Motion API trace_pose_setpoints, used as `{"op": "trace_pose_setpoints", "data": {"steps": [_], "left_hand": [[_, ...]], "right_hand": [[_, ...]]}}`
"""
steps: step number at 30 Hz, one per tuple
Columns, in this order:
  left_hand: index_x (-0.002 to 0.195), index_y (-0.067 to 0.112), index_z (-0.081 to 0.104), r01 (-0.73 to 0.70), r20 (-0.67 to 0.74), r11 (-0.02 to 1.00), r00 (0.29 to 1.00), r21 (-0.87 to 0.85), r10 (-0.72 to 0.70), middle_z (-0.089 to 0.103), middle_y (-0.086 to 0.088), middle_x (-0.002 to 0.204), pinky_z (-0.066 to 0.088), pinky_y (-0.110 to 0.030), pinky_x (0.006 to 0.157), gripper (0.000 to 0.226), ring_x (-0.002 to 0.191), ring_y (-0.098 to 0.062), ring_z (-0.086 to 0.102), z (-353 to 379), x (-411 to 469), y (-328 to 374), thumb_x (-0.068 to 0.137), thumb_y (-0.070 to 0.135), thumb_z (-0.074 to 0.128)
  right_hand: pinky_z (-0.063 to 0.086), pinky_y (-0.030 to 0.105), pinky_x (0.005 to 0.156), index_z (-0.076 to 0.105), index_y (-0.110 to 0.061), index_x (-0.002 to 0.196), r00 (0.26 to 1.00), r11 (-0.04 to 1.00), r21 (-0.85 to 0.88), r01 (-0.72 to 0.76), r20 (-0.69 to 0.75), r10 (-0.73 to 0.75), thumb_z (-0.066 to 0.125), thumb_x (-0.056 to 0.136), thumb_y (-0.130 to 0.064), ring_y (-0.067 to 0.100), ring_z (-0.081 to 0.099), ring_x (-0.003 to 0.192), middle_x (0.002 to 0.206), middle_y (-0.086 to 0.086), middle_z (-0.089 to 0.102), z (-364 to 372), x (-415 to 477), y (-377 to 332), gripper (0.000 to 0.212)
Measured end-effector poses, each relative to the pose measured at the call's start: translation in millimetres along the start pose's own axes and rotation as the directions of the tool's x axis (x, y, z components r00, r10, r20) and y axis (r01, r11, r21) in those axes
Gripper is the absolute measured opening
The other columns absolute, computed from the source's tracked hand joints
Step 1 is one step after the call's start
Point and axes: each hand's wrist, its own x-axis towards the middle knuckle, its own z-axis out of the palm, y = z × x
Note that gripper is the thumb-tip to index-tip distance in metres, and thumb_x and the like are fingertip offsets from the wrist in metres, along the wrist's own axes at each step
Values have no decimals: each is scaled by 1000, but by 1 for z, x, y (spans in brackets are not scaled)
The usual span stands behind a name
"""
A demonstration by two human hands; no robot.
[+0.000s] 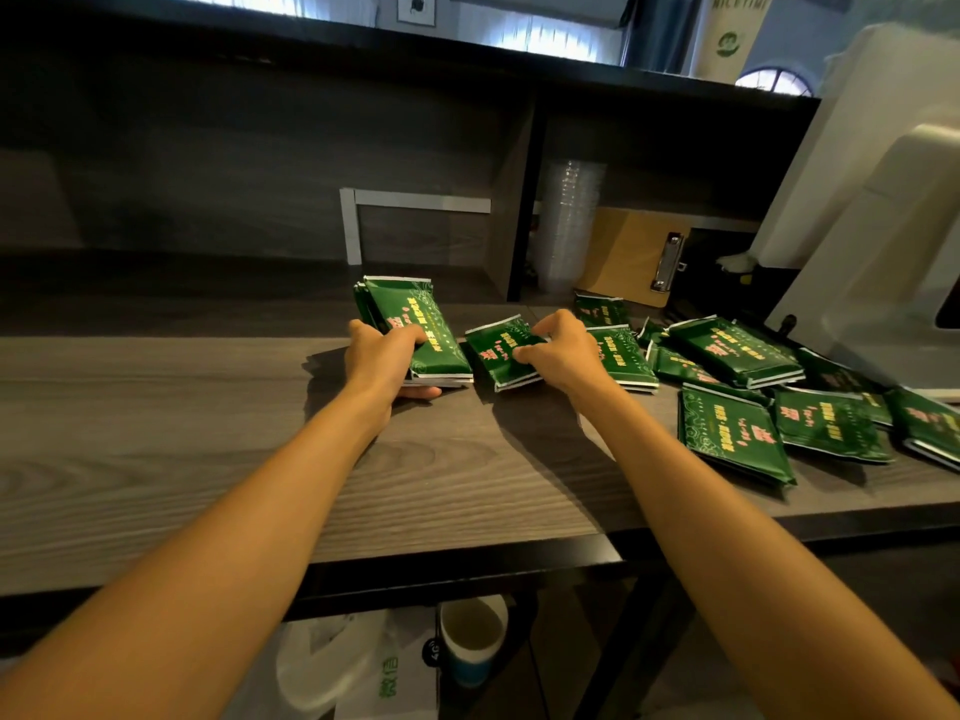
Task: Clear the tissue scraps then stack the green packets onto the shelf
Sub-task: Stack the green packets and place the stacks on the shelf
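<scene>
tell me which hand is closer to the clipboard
Right. The right hand pinches a green packet in front and left of the clipboard; the left hand grips a packet stack farther left.

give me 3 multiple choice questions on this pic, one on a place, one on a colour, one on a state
1. Where is the clipboard? A on the floor; B right of the cups; C on a chair.
2. What colour are the packets? A red; B green; C blue.
3. What is the left hand doing? A lying flat; B pointing; C gripping a stack.
Answers: 1 B, it leans just right of the cups. 2 B, every wrapper is green. 3 C, its fingers curl round the stack.
</scene>
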Motion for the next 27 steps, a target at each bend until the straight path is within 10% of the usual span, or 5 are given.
{"op": "trace_pose_setpoints", "data": {"steps": [8,14,19,23,27], "left_hand": [[122,11,35,83,90,994,993,-77,-76,54,-15,121,52,-26,39,33,76,-24,63,1,-7,3,95,20,52],[131,7,43,54,213,994,977,-90,-33,61,-13,116,53,-27,44,51,78,-22,68,3,-13,3,93,40,53],[98,6,60,41,221,996,975,-74,-23,65,-9,84,55,-28,43,11,67,-19,65,1,-19,6,89,13,57],[86,10,53,52,197,995,980,-81,-36,63,-8,82,55,-29,42,4,67,-21,64,0,-21,7,88,11,57],[81,15,43,12,209,999,978,-42,-3,59,-6,81,54,-29,45,17,67,-20,62,5,-24,6,89,11,57]], "right_hand": [[42,17,65,51,-7,97,993,834,551,40,69,-94,54,89,4,9,51,76,83,1,53,1,-12,-11,15],[45,18,73,57,-10,103,960,917,330,225,84,-266,65,86,-12,12,54,93,101,3,57,18,-18,-10,19],[43,26,75,56,-17,96,949,931,251,266,99,-298,58,90,-17,14,56,93,99,4,63,16,-12,-8,6],[37,38,93,57,-8,107,956,997,-19,76,-284,-78,49,92,-16,30,48,114,116,13,59,-6,4,5,19],[13,46,115,36,-3,138,955,924,-291,-248,-231,184,43,95,-23,34,13,142,150,18,27,-20,10,24,48]]}}
